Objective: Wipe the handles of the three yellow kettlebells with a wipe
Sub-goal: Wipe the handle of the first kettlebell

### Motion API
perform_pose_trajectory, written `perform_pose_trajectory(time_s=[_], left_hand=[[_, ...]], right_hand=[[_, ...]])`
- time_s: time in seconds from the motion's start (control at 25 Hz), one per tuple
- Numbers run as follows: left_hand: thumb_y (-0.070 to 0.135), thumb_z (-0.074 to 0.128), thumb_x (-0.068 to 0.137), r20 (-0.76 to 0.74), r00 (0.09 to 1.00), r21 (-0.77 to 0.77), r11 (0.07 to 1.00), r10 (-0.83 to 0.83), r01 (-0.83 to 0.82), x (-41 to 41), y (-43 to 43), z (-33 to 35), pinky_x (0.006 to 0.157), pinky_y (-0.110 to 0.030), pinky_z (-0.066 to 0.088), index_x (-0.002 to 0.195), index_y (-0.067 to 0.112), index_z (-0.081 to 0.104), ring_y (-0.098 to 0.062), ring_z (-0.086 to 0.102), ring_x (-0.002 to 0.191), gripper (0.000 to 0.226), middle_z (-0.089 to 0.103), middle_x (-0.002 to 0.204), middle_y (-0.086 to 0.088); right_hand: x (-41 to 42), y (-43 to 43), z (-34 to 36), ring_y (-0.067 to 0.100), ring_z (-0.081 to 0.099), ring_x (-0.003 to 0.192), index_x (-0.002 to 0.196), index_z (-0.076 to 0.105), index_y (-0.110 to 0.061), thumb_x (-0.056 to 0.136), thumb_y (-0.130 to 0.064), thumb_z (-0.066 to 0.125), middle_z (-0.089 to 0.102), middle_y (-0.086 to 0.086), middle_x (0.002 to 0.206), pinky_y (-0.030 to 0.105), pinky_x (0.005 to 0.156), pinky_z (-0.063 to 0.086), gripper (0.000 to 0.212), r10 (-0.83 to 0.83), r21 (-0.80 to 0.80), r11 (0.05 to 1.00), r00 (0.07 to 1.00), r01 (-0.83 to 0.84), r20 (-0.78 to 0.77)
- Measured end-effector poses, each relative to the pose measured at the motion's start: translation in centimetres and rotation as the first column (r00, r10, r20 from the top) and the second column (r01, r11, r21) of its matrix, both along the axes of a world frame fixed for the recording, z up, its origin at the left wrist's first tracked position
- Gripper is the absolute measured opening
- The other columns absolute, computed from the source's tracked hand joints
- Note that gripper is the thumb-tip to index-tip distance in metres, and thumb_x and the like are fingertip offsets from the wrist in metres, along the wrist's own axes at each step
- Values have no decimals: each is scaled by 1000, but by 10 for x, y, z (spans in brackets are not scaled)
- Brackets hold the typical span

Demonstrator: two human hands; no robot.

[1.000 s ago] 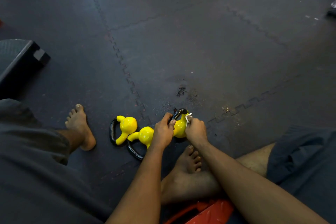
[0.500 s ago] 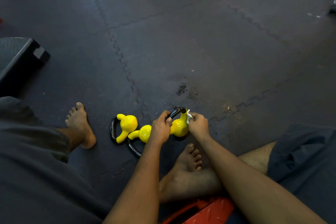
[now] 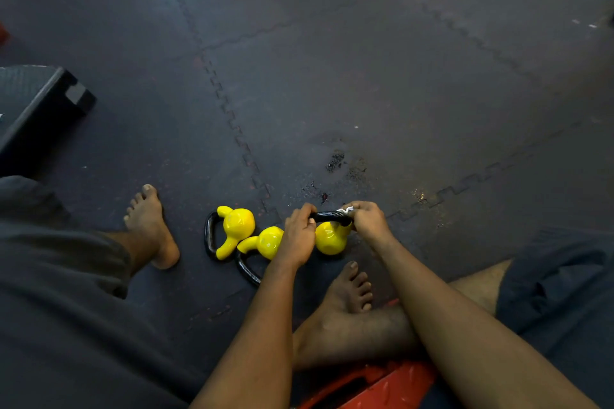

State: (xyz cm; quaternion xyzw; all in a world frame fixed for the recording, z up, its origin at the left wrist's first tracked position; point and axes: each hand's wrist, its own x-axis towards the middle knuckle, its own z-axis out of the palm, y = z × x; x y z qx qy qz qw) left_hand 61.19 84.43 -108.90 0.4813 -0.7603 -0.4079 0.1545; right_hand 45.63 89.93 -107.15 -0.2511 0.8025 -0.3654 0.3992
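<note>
1. Both hands work on one kettlebell, just below frame centre. Our left hand (image 3: pixel 297 236) curls its fingers round the left end of the black handle (image 3: pixel 329 216). Our right hand (image 3: pixel 368 221) pinches a white wipe (image 3: pixel 345 210) against the handle's right end.
2. We note the held kettlebell (image 3: pixel 329 239) has a yellow body lying below its handle, between the two hands. Whether it rests on the floor, we cannot tell.
3. The middle kettlebell (image 3: pixel 265 242) lies on its side just left of the left hand and is partly hidden by it. Its black loop points toward the lower edge of the frame.
4. The leftmost kettlebell (image 3: pixel 237 224) also lies on its side, close against the middle one, with its black loop to the left.
5. All three are over a dark interlocking floor mat (image 3: pixel 365 76). We see a scuffed patch (image 3: pixel 335 161) just above the hands.
6. Our bare left foot (image 3: pixel 151 229) sits left of the kettlebells. Our bare right foot (image 3: pixel 349 289) sits just below the held one.
7. A black step platform (image 3: pixel 36 103) stands at the left edge. A red object (image 3: pixel 382 388) shows at the bottom edge, partly under our leg.
</note>
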Motion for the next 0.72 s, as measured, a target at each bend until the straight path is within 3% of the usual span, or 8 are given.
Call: perform_pose_trajectory(time_s=[0.08, 0.24, 0.4, 0.48, 0.6, 0.72], left_hand=[[11, 44, 96, -6, 999, -16, 999, -44, 44, -2, 4, 0, 87, -31, 33, 112, 14, 54, -20, 41, 100, 18, 52, 109, -6], [14, 47, 96, -42, 990, -61, 990, -132, 130, -9, 12, 2, 87, -24, 29, 111, 13, 55, -15, 38, 103, 17, 52, 110, -3], [13, 48, 96, -40, 988, -56, 988, -149, 147, -13, 12, 3, 87, -25, 30, 111, 12, 55, -14, 36, 103, 17, 52, 110, -5], [13, 47, 96, -42, 988, -47, 988, -151, 149, -11, 11, 3, 89, -28, 32, 110, 13, 55, -16, 37, 104, 16, 52, 110, -4], [14, 47, 96, -48, 987, -46, 987, -155, 153, -7, 10, 0, 89, -29, 33, 109, 15, 55, -16, 38, 104, 15, 52, 109, -3], [13, 47, 96, -51, 990, -47, 990, -134, 132, -4, 7, -1, 88, -28, 32, 110, 15, 55, -16, 39, 103, 16, 52, 110, -2]], right_hand=[[-3, 2, 12, 20, 55, 72, 67, 73, -17, 77, -5, 48, 65, 2, 65, 27, 62, 42, 29, 87, 69, 994, 995, -84, -44], [-10, 6, 27, 30, 56, 85, 61, 64, -14, 82, -5, 44, 67, 14, 84, 35, 72, 43, 30, 217, 149, 971, 954, -189, -205], [-12, 10, 24, 34, 58, 107, 90, 70, -6, 89, -6, 44, 67, 17, 108, 34, 85, 45, 27, 352, 265, 922, 895, -282, -274], [-14, 11, 23, 32, 57, 112, 107, 67, -4, 90, -11, 50, 65, 15, 116, 34, 89, 46, 25, 474, 385, 849, 844, -362, -252], [-19, 10, 25, 30, 59, 108, 104, 69, -8, 86, -12, 54, 66, 12, 112, 33, 87, 47, 24, 561, 451, 795, 774, -406, -292], [-21, 7, 19, 34, 61, 103, 90, 69, -6, 84, -10, 51, 66, 13, 96, 29, 70, 41, 19, 466, 378, 864, 815, -333, -345]])
